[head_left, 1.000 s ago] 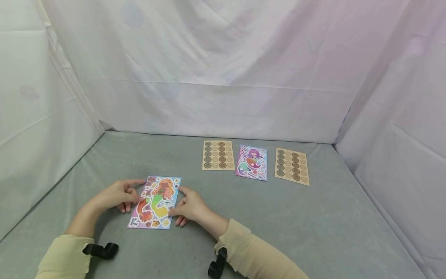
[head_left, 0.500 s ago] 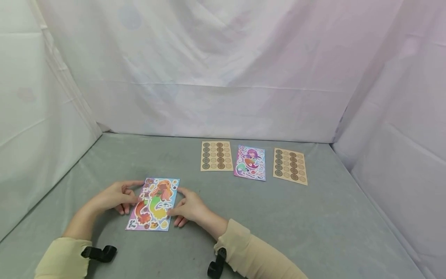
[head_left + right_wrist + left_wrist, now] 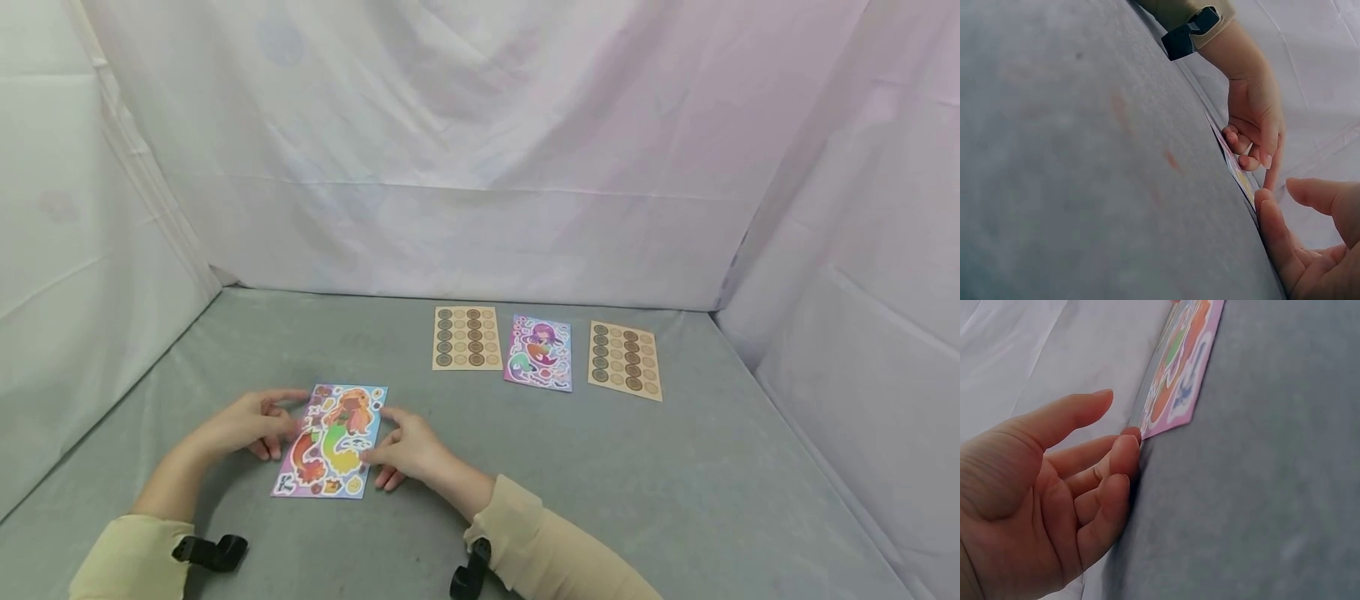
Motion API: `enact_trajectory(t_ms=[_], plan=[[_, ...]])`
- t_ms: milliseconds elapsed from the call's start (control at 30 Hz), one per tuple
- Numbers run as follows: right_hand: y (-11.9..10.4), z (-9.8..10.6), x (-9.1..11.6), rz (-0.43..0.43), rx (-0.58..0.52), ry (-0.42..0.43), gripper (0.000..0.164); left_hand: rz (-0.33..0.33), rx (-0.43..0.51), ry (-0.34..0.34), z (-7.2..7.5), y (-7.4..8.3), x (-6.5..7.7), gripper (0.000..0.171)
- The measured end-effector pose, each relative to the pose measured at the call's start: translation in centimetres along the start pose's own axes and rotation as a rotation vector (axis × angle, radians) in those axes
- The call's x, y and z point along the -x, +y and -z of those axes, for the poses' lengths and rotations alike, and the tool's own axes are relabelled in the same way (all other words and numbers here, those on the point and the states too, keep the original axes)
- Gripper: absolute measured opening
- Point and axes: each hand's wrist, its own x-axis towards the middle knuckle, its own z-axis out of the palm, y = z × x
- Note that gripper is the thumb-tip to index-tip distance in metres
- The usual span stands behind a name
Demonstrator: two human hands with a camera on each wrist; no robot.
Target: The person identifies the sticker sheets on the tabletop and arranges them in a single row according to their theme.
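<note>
A mermaid sticker sheet [image 3: 332,442] with a purple and blue border lies flat at the front left of the grey table. My left hand [image 3: 251,425] is at its left edge, index finger stretched toward the upper corner; the left wrist view has the thumb raised apart from the fingers. On the opposite side my right hand [image 3: 412,446] touches the sheet's right edge, index finger extended. From the right wrist, its thumb stands clear of the fingers, and the left hand [image 3: 1254,119] appears across the sheet, seen nearly edge-on. Neither hand grips the sheet.
Toward the back lie a tan sheet of round stickers [image 3: 467,338], a smaller purple-haired mermaid sheet [image 3: 537,353] and another tan sheet [image 3: 625,360]. White cloth [image 3: 480,242] walls in the back and both sides of the grey table [image 3: 510,450].
</note>
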Motion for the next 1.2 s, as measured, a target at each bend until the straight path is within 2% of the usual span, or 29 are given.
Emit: enact_trajectory(t_ms=[300,767,1200], plan=[[-0.1,0.6,0.2,0.024,0.006,-0.001,0.067,0.003,-0.053,0.103,-0.2,0.5,0.1,0.063],[-0.5,1.6,0.5,0.124,0.054,-0.006,0.064,-0.099,-0.097,0.181,-0.6,2.2,-0.4,0.06],[-1.8,3.6,1.3,0.206,0.102,0.068,0.058,-0.201,-0.105,0.242,-1.8,4.0,-1.0,0.055]])
